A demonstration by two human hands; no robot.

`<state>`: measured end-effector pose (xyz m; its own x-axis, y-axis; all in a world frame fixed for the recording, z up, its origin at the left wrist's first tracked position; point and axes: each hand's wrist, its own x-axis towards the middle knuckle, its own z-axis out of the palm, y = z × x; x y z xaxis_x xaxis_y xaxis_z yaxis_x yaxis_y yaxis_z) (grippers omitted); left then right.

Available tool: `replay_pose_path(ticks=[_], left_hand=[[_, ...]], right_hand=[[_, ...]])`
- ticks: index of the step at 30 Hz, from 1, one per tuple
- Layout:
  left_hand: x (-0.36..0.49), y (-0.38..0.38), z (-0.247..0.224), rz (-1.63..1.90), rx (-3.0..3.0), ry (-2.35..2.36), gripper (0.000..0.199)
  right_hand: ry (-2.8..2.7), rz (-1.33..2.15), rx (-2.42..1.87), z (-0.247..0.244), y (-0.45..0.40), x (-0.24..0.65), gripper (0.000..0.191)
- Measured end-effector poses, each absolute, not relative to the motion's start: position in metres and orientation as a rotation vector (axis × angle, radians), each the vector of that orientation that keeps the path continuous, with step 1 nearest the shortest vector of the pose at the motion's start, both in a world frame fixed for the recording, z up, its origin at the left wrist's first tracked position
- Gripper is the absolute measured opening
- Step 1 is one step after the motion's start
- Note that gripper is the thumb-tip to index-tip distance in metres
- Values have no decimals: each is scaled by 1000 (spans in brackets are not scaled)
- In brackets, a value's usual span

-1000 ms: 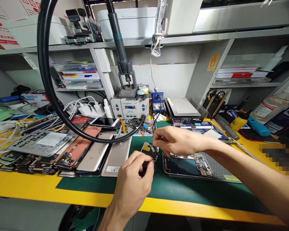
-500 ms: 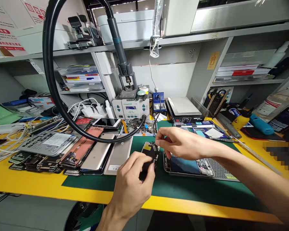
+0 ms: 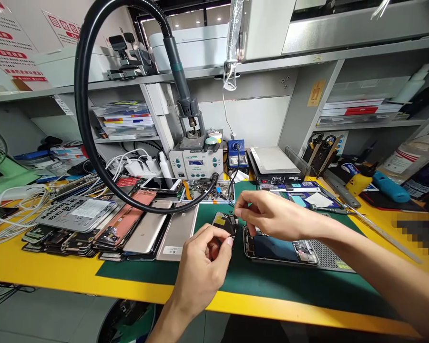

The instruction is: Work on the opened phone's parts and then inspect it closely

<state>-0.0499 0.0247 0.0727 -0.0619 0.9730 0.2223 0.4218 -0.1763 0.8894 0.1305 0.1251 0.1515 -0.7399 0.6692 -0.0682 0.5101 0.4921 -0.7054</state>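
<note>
"Two grips to check. State of each?"

"Left hand (image 3: 203, 269): thumb and index fingertips nearly meet at the near end of the dark phone part (image 3: 222, 221); whether they clamp it cannot be told. Right hand (image 3: 268, 215): fingers curled beside the part's far right corner; any held item is hidden."

"Position of the part?"

"Over the green mat (image 3: 271, 283), just left of the opened phone (image 3: 273, 247). Perforated pad (image 3: 329, 250) extends rightward from that phone."

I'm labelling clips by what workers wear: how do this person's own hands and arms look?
The left hand and right hand are ungloved, with no ring, watch or bracelet visible. Both forearms are bare where they show; no sleeve is in view.
</note>
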Motion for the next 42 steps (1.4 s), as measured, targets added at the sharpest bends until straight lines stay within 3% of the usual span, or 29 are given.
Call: replay_pose_path(ticks=[11, 31, 42], left_hand=[[-45, 19, 73, 1250, 1634, 1408, 19], [-39, 22, 71, 1231, 1007, 1176, 31], [-32, 22, 77, 1228, 844, 1100, 25]], right_hand=[[-2466, 964, -977, 149, 107, 134, 20], [-2377, 943, -922, 135, 100, 140, 21], [-2109, 1368, -926, 129, 97, 146, 28]])
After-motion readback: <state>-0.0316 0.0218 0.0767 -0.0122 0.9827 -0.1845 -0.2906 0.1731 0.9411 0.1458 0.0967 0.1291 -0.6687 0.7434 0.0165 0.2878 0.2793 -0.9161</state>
